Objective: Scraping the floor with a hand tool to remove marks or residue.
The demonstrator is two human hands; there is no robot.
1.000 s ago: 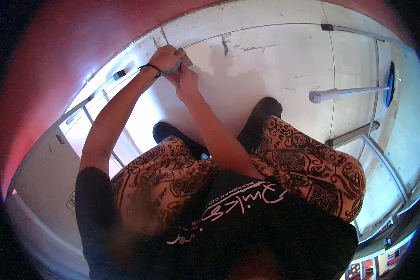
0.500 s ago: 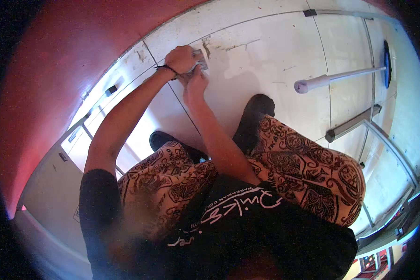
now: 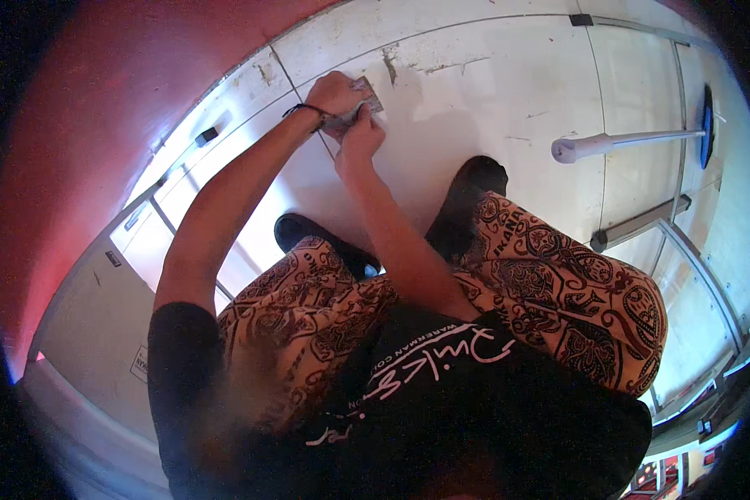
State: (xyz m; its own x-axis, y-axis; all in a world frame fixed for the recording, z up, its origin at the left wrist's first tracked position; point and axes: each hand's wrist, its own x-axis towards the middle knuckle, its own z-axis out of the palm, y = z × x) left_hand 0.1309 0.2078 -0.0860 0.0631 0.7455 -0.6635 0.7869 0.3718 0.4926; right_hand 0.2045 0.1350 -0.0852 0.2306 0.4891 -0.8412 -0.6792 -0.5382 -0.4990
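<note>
Both hands sit higher on the white floor [image 3: 508, 92] than before; left hand [image 3: 335, 93] and right hand [image 3: 362, 140], together, clamp a small grey pad [image 3: 367, 93], pressing it down.

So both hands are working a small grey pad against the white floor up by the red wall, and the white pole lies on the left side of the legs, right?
Not quite. In the head view the white pole lies to the person's right, beyond the right shoe. The rest holds: left hand and right hand are together on the small grey pad on the white floor near the red wall.
</note>
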